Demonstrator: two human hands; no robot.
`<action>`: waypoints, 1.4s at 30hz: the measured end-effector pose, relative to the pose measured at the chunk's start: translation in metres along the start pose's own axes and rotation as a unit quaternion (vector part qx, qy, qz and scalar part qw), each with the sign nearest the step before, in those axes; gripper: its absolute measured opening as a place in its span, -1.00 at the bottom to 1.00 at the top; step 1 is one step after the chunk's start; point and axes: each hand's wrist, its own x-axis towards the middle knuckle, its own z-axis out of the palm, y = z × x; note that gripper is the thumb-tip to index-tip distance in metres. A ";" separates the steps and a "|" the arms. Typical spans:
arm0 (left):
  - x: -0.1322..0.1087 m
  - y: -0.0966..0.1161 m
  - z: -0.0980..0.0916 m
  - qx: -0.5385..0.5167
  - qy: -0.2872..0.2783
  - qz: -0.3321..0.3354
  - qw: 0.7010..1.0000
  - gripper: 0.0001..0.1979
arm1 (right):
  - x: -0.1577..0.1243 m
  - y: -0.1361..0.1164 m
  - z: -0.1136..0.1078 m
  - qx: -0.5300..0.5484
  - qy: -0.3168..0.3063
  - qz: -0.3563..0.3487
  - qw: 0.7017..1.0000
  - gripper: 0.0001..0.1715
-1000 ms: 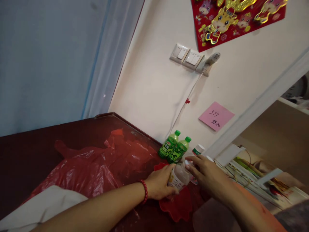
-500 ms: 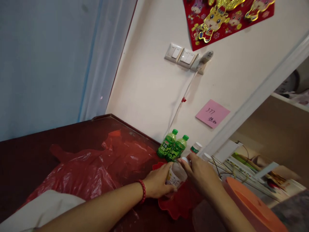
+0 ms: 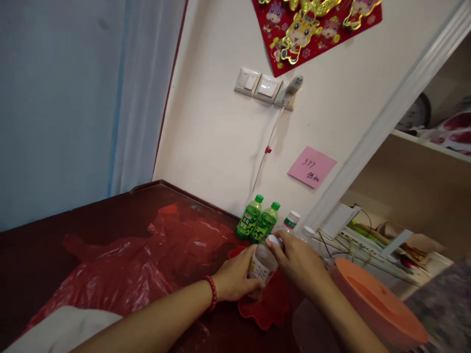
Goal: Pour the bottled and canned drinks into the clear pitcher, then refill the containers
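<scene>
My left hand [image 3: 235, 278] is wrapped round the body of a small clear bottle [image 3: 262, 262] with a pale printed label. The bottle stands over a red scalloped dish [image 3: 267, 309] on the dark red table [image 3: 121, 215]. My right hand [image 3: 298, 262] is closed on the bottle's white cap [image 3: 273, 240]. A red bead bracelet [image 3: 211, 293] sits on my left wrist.
Two green bottles [image 3: 257, 223] stand by the wall, with two white-capped containers [image 3: 290, 220] beside them. A red plastic bag [image 3: 128, 264] covers much of the table. An orange round lid [image 3: 371, 299] lies at right. Cluttered shelves [image 3: 371, 240] open behind it.
My right hand has moved from beside the bottle onto its cap. The view has shifted, so everything sits further left, and the orange lid has come into sight.
</scene>
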 end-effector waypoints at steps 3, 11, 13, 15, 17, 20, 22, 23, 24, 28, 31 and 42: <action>0.001 -0.005 0.002 -0.016 0.007 0.010 1.000 -0.24 | -0.008 0.005 0.007 0.020 0.038 -0.015 0.999 -0.66; 0.006 -0.016 0.003 -0.051 0.005 0.058 0.997 -0.20 | -0.089 0.036 0.031 0.143 0.228 -0.112 0.956 -0.63; 0.008 -0.017 0.001 -0.069 -0.002 0.058 0.996 -0.21 | -0.115 0.038 0.042 0.162 0.260 -0.138 0.942 -0.72; 0.010 -0.016 0.000 -0.086 -0.013 0.056 0.995 -0.22 | -0.134 0.038 0.054 0.168 0.280 -0.167 0.930 -0.76; 0.012 -0.015 -0.002 -0.095 -0.023 0.049 0.994 -0.21 | -0.147 0.036 0.065 0.161 0.291 -0.197 0.922 -0.76; 0.016 -0.013 -0.004 -0.102 -0.031 0.036 0.994 -0.25 | -0.153 0.033 0.074 0.161 0.301 -0.216 0.915 -0.75; 0.019 -0.013 -0.006 -0.107 -0.033 0.025 0.993 -0.29 | -0.154 0.031 0.074 0.174 0.295 -0.219 0.914 -0.74; 0.021 -0.013 -0.006 -0.111 -0.034 0.019 0.993 -0.30 | -0.154 0.031 0.074 0.181 0.288 -0.220 0.914 -0.74; 0.022 -0.014 -0.007 -0.117 -0.034 0.013 0.992 -0.30 | -0.154 0.031 0.073 0.187 0.279 -0.219 0.916 -0.74; 0.026 -0.016 -0.008 -0.150 -0.035 -0.009 0.988 -0.27 | -0.159 0.032 0.073 0.204 0.256 -0.220 0.919 -0.71; 0.027 -0.013 -0.009 -0.173 -0.021 -0.023 0.984 -0.25 | -0.161 0.033 0.074 0.210 0.249 -0.224 0.919 -0.69; 0.035 0.029 -0.035 -0.213 0.025 -0.049 0.975 -0.34 | -0.162 0.033 0.074 0.204 0.247 -0.223 0.921 -0.60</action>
